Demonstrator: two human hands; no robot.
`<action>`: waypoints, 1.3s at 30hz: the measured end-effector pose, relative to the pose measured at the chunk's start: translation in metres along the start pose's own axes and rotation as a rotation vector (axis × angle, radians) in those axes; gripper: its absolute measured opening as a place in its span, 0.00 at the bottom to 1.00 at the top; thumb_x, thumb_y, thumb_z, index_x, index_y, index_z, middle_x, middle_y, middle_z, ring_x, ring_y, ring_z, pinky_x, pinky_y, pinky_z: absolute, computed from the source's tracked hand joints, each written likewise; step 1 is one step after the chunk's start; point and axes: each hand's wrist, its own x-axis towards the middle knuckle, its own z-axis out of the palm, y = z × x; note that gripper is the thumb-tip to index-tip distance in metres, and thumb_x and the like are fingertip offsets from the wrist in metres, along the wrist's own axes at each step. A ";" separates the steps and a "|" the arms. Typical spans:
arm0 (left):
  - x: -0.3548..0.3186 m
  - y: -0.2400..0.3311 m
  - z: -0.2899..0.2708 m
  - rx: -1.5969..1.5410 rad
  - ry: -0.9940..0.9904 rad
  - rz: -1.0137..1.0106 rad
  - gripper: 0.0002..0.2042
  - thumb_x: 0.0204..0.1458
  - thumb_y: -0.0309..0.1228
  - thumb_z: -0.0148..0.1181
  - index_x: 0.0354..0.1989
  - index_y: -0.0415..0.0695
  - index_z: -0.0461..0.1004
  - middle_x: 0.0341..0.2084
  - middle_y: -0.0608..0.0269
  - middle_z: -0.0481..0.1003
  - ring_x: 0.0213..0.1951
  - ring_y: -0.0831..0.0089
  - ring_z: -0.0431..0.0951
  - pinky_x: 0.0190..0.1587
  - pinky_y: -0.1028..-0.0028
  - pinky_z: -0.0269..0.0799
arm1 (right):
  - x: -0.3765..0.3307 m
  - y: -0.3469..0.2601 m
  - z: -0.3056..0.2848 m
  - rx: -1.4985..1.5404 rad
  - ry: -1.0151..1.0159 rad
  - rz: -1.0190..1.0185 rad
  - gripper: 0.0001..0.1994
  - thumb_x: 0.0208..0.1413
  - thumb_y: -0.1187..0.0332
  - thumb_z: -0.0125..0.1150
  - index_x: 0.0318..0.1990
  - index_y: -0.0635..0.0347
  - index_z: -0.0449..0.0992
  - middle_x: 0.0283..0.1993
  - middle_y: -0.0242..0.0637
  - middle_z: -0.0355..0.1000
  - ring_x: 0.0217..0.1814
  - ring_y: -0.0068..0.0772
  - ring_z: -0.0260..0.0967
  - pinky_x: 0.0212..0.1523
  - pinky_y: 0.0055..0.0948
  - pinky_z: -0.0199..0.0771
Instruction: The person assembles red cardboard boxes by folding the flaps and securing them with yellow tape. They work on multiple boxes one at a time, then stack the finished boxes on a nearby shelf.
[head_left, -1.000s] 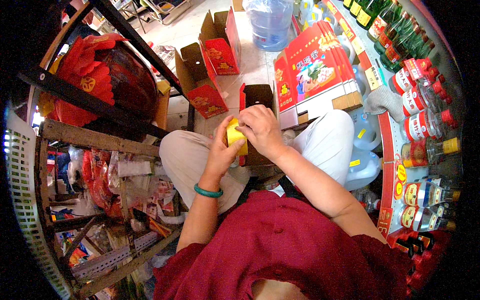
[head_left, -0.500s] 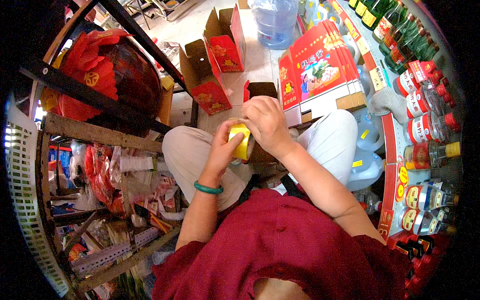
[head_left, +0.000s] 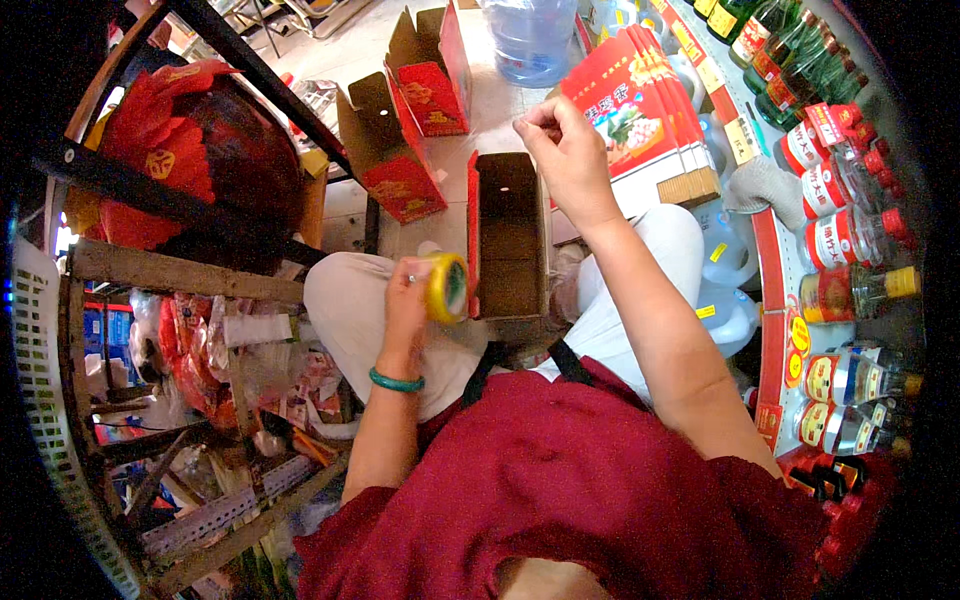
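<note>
My left hand grips a roll of yellow tape, slightly blurred, above my left knee. A green bangle circles that wrist. My right hand is raised farther forward, its thumb and fingers pinched together. Whatever lies in the pinch, if anything, is too small or clear to make out. Between my knees, below and between the hands, stands an open cardboard box, brown inside with a red side. Beyond the right hand lies a stack of flat printed red cartons.
Two open red boxes stand ahead to the left, near a large blue water bottle. A shelf of bottles runs along my right, with plastic jugs below. A metal-framed rack holding bags stands at my left.
My hands have moved apart: the right up and forward to the right, the left down and left with the tape roll. The open box between my knees now shows fully.
</note>
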 end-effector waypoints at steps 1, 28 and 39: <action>0.001 0.013 0.008 -0.007 0.044 0.098 0.05 0.56 0.30 0.51 0.34 0.43 0.69 0.30 0.70 0.69 0.33 0.82 0.67 0.37 0.81 0.66 | -0.005 0.019 0.002 0.020 -0.004 0.054 0.08 0.51 0.69 0.58 0.30 0.65 0.68 0.30 0.45 0.70 0.33 0.43 0.70 0.35 0.37 0.69; 0.094 -0.041 0.047 0.861 0.220 0.253 0.28 0.40 0.43 0.65 0.44 0.38 0.62 0.41 0.45 0.69 0.44 0.51 0.69 0.47 0.60 0.64 | -0.131 0.094 0.038 -0.394 -0.688 0.095 0.25 0.51 0.71 0.49 0.59 0.63 0.57 0.56 0.52 0.62 0.56 0.47 0.62 0.52 0.43 0.62; 0.084 -0.040 0.052 0.615 0.254 0.184 0.22 0.42 0.35 0.63 0.41 0.39 0.62 0.38 0.48 0.69 0.42 0.53 0.70 0.45 0.63 0.65 | -0.090 0.149 0.079 -0.267 -0.023 0.918 0.26 0.50 0.66 0.53 0.57 0.67 0.58 0.51 0.57 0.65 0.55 0.55 0.63 0.55 0.40 0.62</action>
